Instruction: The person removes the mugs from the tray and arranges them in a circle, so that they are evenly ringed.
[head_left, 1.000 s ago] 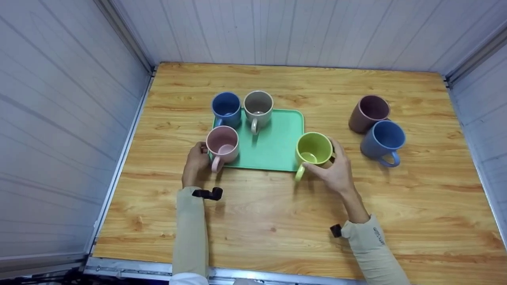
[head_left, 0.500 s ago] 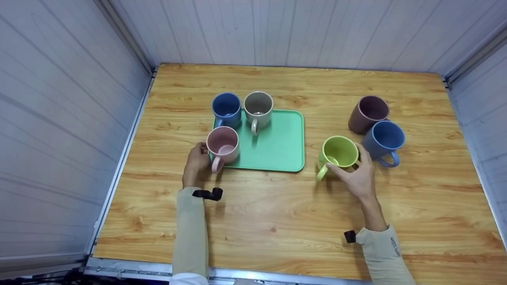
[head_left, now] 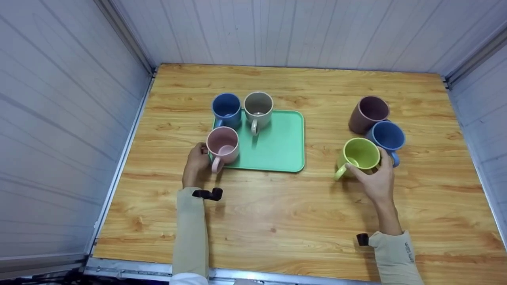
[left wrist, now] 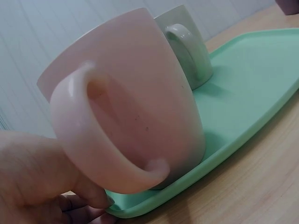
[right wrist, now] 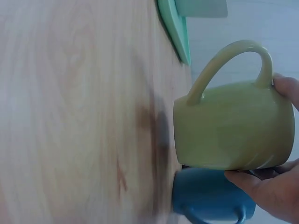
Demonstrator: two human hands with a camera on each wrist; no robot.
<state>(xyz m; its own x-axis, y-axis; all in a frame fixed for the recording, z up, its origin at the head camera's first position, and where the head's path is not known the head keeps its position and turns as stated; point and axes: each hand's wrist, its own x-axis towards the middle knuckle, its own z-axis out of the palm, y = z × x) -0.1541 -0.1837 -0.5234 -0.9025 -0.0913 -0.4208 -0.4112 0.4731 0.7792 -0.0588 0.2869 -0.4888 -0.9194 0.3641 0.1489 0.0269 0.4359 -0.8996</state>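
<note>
My right hand (head_left: 379, 180) grips a yellow-green mug (head_left: 360, 154) by its rim and side, to the right of the tray. In the right wrist view that mug (right wrist: 233, 126) appears held slightly above the table, its handle pointing away from the palm. My left hand (head_left: 197, 160) pinches the left front corner of a green tray (head_left: 273, 146); the thumb (left wrist: 96, 193) lies by the rim, beside a pink mug (left wrist: 140, 93). On the tray stand the pink mug, a blue mug (head_left: 226, 109) and a grey mug (head_left: 258, 107).
Behind the yellow-green mug, to the right, stand a second blue mug (head_left: 388, 134) and a purple-brown mug (head_left: 369, 114), close together. White panel walls (head_left: 269, 31) border the wooden table (head_left: 257, 221) at the back and sides.
My right hand has carried the yellow-green mug rightward from the tray's right front corner, close to the second blue mug. The left hand and the tray have stayed in place.
</note>
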